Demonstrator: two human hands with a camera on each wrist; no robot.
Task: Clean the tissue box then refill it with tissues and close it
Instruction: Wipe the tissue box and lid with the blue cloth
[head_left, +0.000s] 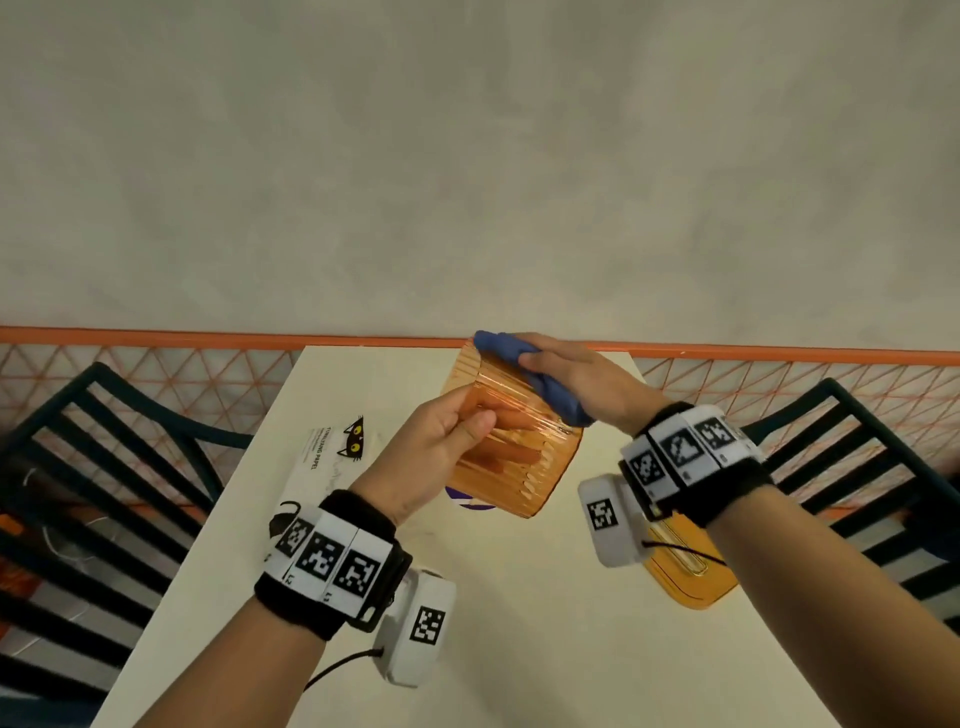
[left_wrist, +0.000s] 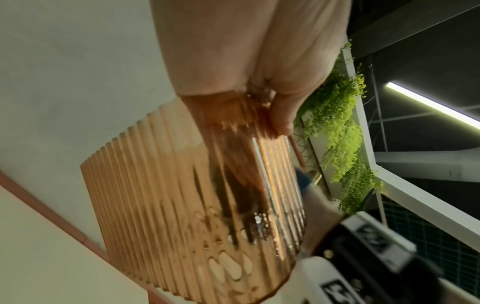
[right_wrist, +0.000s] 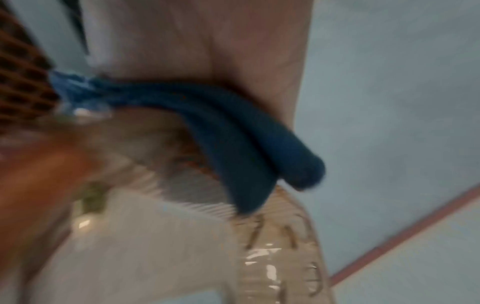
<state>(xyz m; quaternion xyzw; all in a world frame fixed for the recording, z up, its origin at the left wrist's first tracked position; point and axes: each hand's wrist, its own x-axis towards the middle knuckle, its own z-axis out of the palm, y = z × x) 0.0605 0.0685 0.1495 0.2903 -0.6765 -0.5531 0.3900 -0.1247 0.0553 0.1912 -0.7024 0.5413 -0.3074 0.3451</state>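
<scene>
My left hand (head_left: 457, 431) grips the ribbed, see-through orange tissue box (head_left: 524, 467) and holds it tilted above the table, thumb on the outside and fingers showing through the wall. In the left wrist view the box (left_wrist: 161, 185) fills the middle, with my fingers (left_wrist: 233, 170) inside it. My right hand (head_left: 576, 379) holds a folded blue cloth (head_left: 524, 364) against the box's far upper side. The right wrist view is blurred; the cloth (right_wrist: 233, 148) lies under my palm on the box (right_wrist: 280, 246). The orange lid (head_left: 691, 577) lies flat on the table at the right, partly behind my right wrist.
A white pack of tissue paper with a black cat print (head_left: 332, 457) lies on the cream table (head_left: 519, 623) at the left. Dark slatted chairs (head_left: 104, 467) (head_left: 857, 467) stand on both sides. A wall with an orange rail (head_left: 208, 338) runs behind the table.
</scene>
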